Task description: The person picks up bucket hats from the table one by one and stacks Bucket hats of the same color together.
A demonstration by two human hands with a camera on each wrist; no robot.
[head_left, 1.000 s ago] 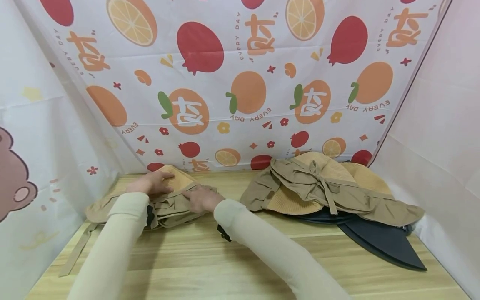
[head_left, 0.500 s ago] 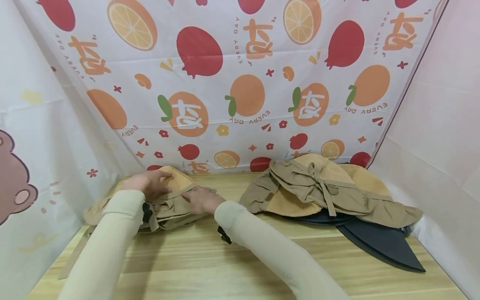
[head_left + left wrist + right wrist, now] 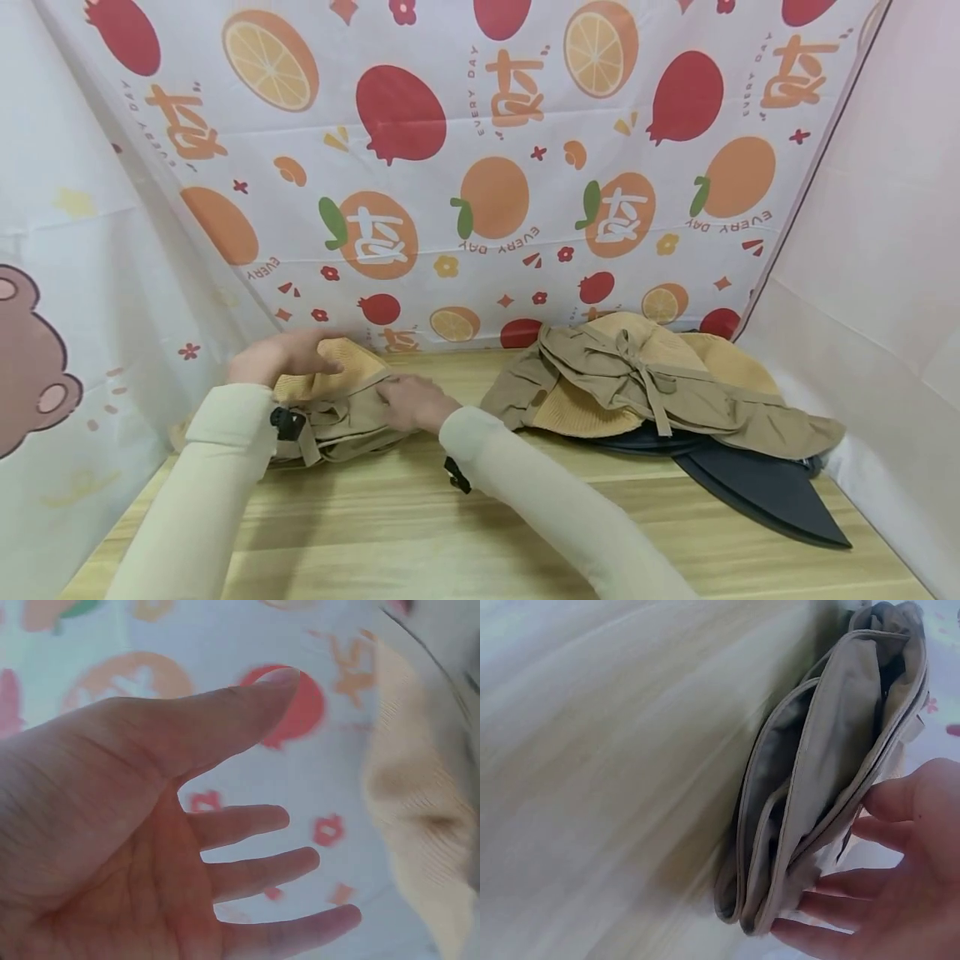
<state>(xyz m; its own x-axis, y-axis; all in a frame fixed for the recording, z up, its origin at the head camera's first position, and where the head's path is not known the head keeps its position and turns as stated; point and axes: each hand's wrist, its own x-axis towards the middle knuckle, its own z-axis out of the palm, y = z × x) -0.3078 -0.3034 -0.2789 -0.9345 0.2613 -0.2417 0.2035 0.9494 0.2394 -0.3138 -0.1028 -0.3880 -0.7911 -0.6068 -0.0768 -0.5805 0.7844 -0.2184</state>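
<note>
A folded sun hat [image 3: 360, 421] with a tan brim and ribbed yellow crown lies at the table's left; a tan tie hangs from it. My left hand [image 3: 281, 357] hovers at the crown's left side. In the left wrist view its thumb and fingers are spread and hold nothing, with ribbed yellow fabric [image 3: 420, 795] off to the right. My right hand [image 3: 416, 402] touches the brim's right side. Seen from the right wrist, its fairly straight fingers [image 3: 847, 881] lie along the edge of the layered brim [image 3: 817, 772]. Some fingertips are partly hidden by the fabric.
More tan-and-yellow sun hats [image 3: 667, 367] are piled at the right, over dark visor-like brims [image 3: 765, 492]. A fruit-print cloth [image 3: 480, 108] rises behind the wooden table [image 3: 420, 525]. White cloth walls stand at both sides.
My left hand has come off the crown, moving left and slightly up, and its fingers have spread. The right hand stays at the brim. The camera view has tilted slightly upward.
</note>
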